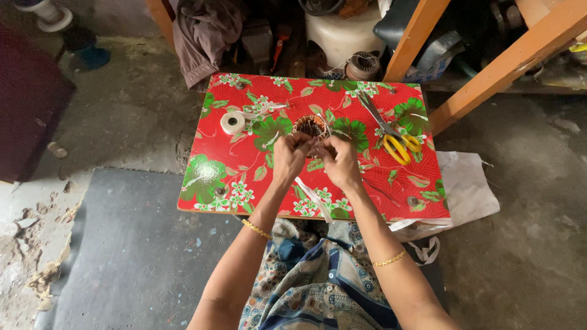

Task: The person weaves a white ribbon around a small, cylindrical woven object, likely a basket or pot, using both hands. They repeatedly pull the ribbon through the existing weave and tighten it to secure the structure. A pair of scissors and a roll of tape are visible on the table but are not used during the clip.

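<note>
tape roll (232, 123) left, scissors (394, 138) right, on table (416, 183)

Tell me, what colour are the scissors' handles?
Yellow; the scissors lie on the red flowered table, clearest in the head view.

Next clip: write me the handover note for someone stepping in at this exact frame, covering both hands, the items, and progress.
Left hand: fingers closed on the near edge of the copper coil.
Right hand: fingers pinching white tape at the coil; a strip trails down toward the lap.
Items: coil at the middle of the red floral table; tape roll to the left; yellow-handled scissors to the right.
Done: tape is on the coil; how much is wrapped cannot be told.
Left: the trailing strip is uncut.
</note>
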